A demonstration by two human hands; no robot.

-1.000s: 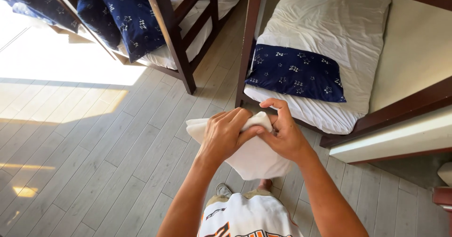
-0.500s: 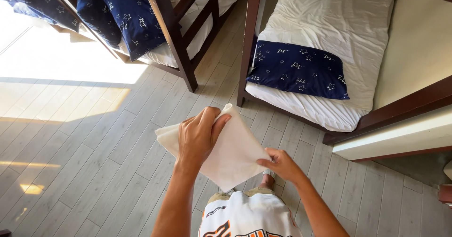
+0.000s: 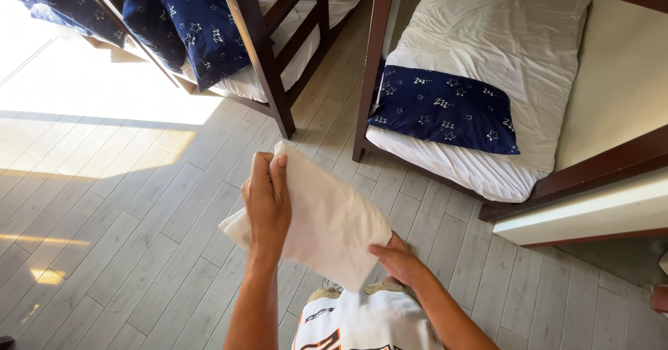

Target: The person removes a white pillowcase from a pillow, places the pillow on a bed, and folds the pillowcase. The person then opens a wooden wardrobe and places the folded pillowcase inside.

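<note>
**White cloth held slantwise over the floorboards**

Grey plank floor (image 3: pixel 125 252) between two wooden bunks. I see my left hand (image 3: pixel 268 207) gripping the white cloth (image 3: pixel 327 221) high; my right hand (image 3: pixel 398 261) pinches its lower edge. Its long axis slants from upper left down to the right.

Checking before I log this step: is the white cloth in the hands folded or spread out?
Partly spread: the white cloth hangs as a loose, creased sheet between left hand and right hand, not bundled; layers cannot tell.
</note>
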